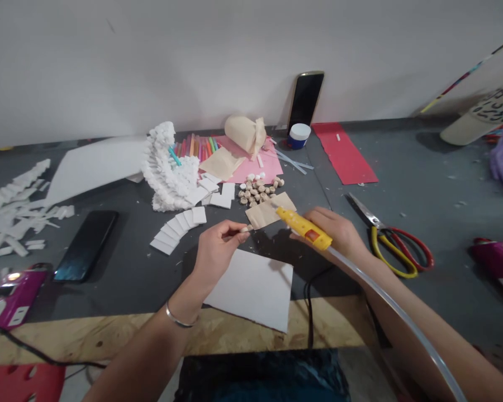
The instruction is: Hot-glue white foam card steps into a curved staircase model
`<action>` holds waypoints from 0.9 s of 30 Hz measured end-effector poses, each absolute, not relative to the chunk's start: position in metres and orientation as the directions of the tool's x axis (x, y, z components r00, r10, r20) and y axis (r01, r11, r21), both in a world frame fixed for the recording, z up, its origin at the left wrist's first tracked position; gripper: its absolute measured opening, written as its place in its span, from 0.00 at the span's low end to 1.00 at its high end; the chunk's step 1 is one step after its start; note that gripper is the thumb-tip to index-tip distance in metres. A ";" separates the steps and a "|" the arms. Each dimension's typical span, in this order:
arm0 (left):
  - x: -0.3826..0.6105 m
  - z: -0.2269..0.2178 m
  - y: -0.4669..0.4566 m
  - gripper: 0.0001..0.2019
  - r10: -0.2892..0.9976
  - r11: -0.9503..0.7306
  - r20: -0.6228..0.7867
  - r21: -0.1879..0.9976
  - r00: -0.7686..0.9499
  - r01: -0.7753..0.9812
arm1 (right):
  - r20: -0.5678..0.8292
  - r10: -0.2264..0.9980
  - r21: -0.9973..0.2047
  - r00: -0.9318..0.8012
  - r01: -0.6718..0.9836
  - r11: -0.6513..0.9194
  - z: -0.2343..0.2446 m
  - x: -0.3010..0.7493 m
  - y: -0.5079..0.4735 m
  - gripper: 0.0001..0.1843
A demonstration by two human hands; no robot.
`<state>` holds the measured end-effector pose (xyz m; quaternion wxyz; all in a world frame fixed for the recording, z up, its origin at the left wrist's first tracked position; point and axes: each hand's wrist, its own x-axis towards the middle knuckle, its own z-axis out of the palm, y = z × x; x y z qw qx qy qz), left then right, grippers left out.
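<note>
My left hand pinches a small beige piece between thumb and fingertips. In my right hand is a yellow glue gun, its nozzle pointing up and left over a strip of tan paper. A long clear glue stick trails from the gun's back end toward the lower right. Just behind the tan strip lies a heap of small beige rounds, with a few white ones among them. Below my hands a white card rests at the table's front edge.
White squares and a fluffy white piece lie left of centre. Scissors with red and yellow handles lie at right. A phone leans on the wall behind a small jar; another phone lies left.
</note>
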<state>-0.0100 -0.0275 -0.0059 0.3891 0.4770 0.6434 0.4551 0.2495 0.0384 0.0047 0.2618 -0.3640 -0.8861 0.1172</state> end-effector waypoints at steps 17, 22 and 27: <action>-0.001 0.011 -0.028 0.12 0.952 0.242 -0.268 0.955 -0.147 -0.173 | 0.437 0.790 -0.358 -0.430 0.723 0.591 0.017 0.278 0.050 0.11; 0.003 0.018 -0.030 0.15 0.937 0.304 -0.344 0.893 -0.068 -0.333 | 0.499 0.616 -0.513 -0.610 0.365 0.777 0.032 0.208 0.013 0.06; 0.004 0.018 -0.031 0.17 0.919 0.353 -0.394 0.823 0.000 -0.444 | 0.607 0.635 -0.549 -0.477 0.326 0.770 0.016 0.186 0.004 0.08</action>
